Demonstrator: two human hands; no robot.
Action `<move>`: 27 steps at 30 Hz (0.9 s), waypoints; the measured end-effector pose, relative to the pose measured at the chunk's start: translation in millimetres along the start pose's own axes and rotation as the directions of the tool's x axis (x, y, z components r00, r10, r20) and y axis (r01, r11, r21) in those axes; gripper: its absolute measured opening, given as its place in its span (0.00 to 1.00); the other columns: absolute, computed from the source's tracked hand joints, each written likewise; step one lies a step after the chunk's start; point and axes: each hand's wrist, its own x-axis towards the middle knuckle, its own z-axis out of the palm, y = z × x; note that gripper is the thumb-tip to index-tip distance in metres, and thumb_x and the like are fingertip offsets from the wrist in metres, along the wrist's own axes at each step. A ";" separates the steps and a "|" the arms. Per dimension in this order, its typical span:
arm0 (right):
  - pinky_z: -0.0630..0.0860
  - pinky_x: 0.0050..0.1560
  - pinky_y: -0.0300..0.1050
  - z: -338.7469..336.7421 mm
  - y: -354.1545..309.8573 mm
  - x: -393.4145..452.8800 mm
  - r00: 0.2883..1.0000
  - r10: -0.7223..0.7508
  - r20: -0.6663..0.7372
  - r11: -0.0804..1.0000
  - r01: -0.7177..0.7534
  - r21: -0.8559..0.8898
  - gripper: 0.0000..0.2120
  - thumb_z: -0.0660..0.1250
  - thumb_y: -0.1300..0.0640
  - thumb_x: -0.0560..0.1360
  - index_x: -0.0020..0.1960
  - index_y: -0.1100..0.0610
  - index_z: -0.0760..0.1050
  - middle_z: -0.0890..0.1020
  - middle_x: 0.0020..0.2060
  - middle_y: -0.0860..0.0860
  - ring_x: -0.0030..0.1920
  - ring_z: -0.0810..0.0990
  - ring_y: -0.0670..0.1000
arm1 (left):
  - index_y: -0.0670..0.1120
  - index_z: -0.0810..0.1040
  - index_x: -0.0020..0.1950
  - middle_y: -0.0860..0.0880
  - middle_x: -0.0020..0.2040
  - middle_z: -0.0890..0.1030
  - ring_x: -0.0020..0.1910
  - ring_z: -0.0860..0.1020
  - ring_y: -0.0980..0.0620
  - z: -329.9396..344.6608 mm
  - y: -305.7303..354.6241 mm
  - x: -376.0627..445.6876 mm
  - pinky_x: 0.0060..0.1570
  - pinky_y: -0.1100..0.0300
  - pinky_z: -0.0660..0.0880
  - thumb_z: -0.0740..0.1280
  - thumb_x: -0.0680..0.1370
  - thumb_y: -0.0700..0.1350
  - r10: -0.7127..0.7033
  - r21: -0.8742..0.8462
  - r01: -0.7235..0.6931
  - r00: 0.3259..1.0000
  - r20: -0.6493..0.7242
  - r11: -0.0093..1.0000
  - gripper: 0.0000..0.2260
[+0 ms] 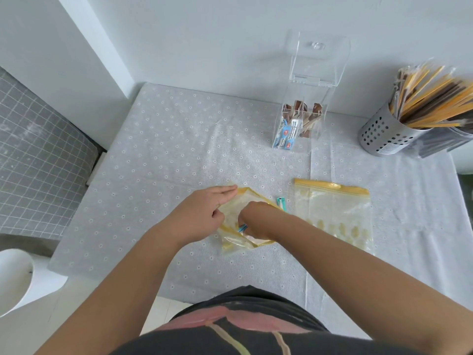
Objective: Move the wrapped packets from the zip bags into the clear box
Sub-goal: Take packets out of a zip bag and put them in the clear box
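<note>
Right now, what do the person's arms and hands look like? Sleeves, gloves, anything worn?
Both arms are bare as far up as the frame shows: no sleeves visible. The left hand and right hand are bare too, with no gloves, and no rings, watch or bands that I can see; part of the right hand is hidden inside the bag. At the bottom edge, a dark top with a pink and pale yellow print.

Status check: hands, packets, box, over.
Left hand holds zip bag open; right hand reaches inside, grip hidden. Clear box lid up, some packets in. Loose packet beside second bag. Path unobstructed.
</note>
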 end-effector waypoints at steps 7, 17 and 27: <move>0.76 0.52 0.43 -30.7 11.1 -44.0 0.976 0.022 -0.218 0.949 0.049 0.312 0.10 0.66 0.57 0.76 0.54 0.51 0.83 0.84 0.48 0.50 0.50 0.80 0.50 | 0.58 0.67 0.74 0.66 0.74 0.63 0.25 0.71 0.61 -0.8 0.8 2.5 0.35 0.70 0.71 0.60 0.76 0.34 -0.017 -0.024 0.017 1.000 0.006 1.000 0.30; 0.63 0.25 0.29 -138.8 134.4 -106.7 0.662 0.410 -0.628 0.812 0.049 0.582 0.07 0.74 0.57 0.71 0.49 0.50 0.85 0.81 0.31 0.51 0.25 0.67 0.43 | 0.59 0.66 0.74 0.67 0.74 0.62 0.25 0.72 0.64 -0.6 10.4 16.2 0.38 0.68 0.73 0.58 0.77 0.34 -0.007 -0.016 0.008 0.999 0.041 1.000 0.29; 0.73 0.46 0.42 -164.9 174.1 -19.7 0.736 0.360 -0.573 0.931 -0.245 0.271 0.10 0.65 0.61 0.75 0.52 0.57 0.84 0.85 0.48 0.54 0.50 0.81 0.56 | 0.55 0.66 0.75 0.65 0.75 0.62 0.29 0.72 0.71 -0.2 15.4 16.1 0.35 0.74 0.68 0.58 0.78 0.34 0.019 -0.021 -0.018 0.998 0.059 1.000 0.28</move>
